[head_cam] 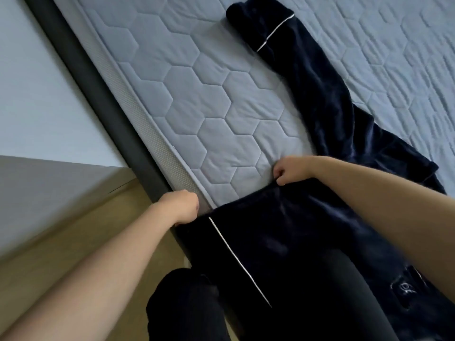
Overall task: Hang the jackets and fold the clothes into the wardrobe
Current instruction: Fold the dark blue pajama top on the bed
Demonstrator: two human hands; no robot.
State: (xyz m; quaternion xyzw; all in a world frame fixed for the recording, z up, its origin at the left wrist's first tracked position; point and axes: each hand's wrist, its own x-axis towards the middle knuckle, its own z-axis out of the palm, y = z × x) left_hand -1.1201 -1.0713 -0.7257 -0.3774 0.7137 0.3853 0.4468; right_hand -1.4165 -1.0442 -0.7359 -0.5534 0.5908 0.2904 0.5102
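Observation:
A dark navy velvet garment (317, 112) with thin white piping lies across the quilted mattress (197, 99). One end reaches the far top of the view and the near part hangs over the bed edge toward me. My left hand (181, 206) grips the garment's near corner at the mattress edge, beside a white piping line. My right hand (291, 169) pinches the same hem further onto the mattress, fingers curled round the fabric. A small embroidered patch (403, 289) shows at lower right.
A dark bed frame (98, 89) runs diagonally along the mattress side. A pale wall (37, 82) and a beige floor (81, 230) lie to the left. My dark-clad legs (187, 306) stand against the bed at the bottom.

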